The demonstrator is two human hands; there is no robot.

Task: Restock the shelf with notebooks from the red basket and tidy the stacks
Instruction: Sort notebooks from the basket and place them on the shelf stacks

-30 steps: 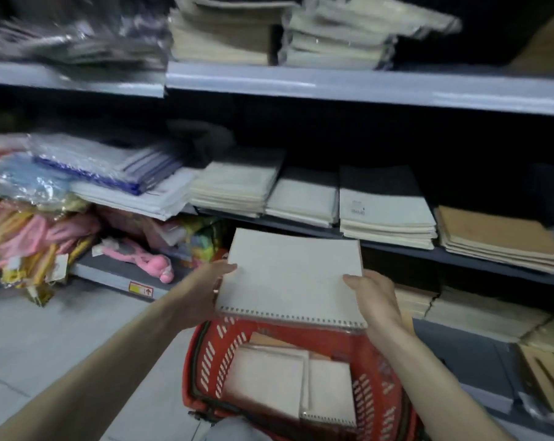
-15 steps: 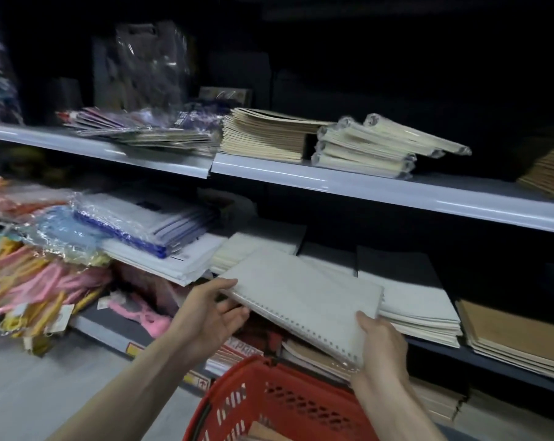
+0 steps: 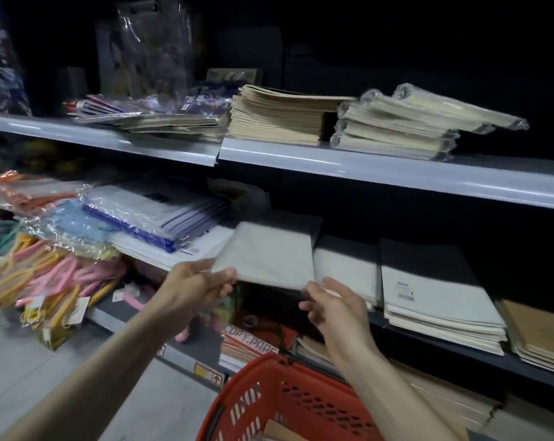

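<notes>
A pale grey spiral notebook (image 3: 270, 254) lies flat over the leftmost grey stack on the middle shelf (image 3: 444, 342), its near edge still sticking out past the shelf front. My left hand (image 3: 196, 283) pinches its near left corner. My right hand (image 3: 336, 305) is at its near right corner, fingers spread and just touching or just off the edge. Two more grey notebook stacks (image 3: 345, 265) (image 3: 434, 291) sit to the right. The red basket (image 3: 288, 399) stands below at the bottom centre, with a tan notebook showing inside.
A brown notebook stack (image 3: 543, 332) lies at the far right of the middle shelf. Wrapped blue folders (image 3: 148, 214) crowd the notebook's left side. The upper shelf (image 3: 364, 167) overhangs with tan and wrapped notebook stacks. Coloured packets hang at lower left; copy paper sits on the bottom shelf.
The notebook went from above the basket up and forward onto the leftmost grey stack. My right hand's grip has loosened, fingers now spread. The view has risen, showing only the basket's rim.
</notes>
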